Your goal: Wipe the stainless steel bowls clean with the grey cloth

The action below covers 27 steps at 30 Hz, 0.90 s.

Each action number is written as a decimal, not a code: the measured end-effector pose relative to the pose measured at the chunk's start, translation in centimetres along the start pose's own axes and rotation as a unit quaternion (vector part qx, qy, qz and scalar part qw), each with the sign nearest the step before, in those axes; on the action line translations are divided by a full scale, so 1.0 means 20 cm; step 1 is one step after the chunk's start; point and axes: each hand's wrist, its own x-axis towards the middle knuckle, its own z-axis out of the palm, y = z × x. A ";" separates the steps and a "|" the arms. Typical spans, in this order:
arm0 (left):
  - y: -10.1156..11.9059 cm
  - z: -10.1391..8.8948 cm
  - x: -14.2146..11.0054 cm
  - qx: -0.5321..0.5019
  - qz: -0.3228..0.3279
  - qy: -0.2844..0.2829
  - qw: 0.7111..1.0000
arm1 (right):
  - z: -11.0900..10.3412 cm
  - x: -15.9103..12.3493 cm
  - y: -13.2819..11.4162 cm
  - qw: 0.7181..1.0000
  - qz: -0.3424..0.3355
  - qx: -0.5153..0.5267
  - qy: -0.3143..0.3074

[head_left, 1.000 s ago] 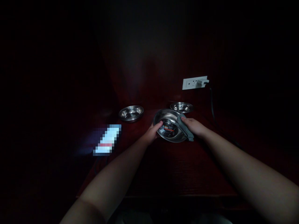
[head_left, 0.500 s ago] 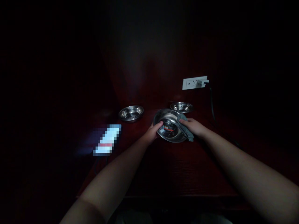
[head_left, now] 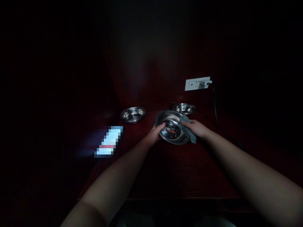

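Note:
A shiny metal bowl (head_left: 169, 115) with a dark label inside it is tilted toward me above the dark red table. My left hand (head_left: 155, 134) grips its left side, thumb over the rim and fingers mostly hidden beneath. At the right rim, my right hand (head_left: 196, 128) is closed on a grey-green cloth (head_left: 188, 127). The cloth is folded over the bowl's edge, its loose end hanging down on the right. The right hand's fingers under the rim are hidden.
One metal bowl (head_left: 133, 119) sits at the back left, another (head_left: 184, 108) behind the held bowl. A lit, pixelated screen (head_left: 109, 142) lies at the left with a cable. A wall socket (head_left: 194, 84) holds a plug, with a dark cord (head_left: 215, 105) running down. The surroundings are very dark.

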 end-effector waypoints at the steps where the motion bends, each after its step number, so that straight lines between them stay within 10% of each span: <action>1: 0.00 0.00 0.00 0.000 0.000 0.002 1.000 | 0.00 0.00 0.00 1.000 0.001 0.001 0.000; 27: 0.01 -0.07 0.03 -0.002 -0.025 -0.052 0.998 | -0.01 -0.02 0.00 0.999 -0.003 -0.006 -0.033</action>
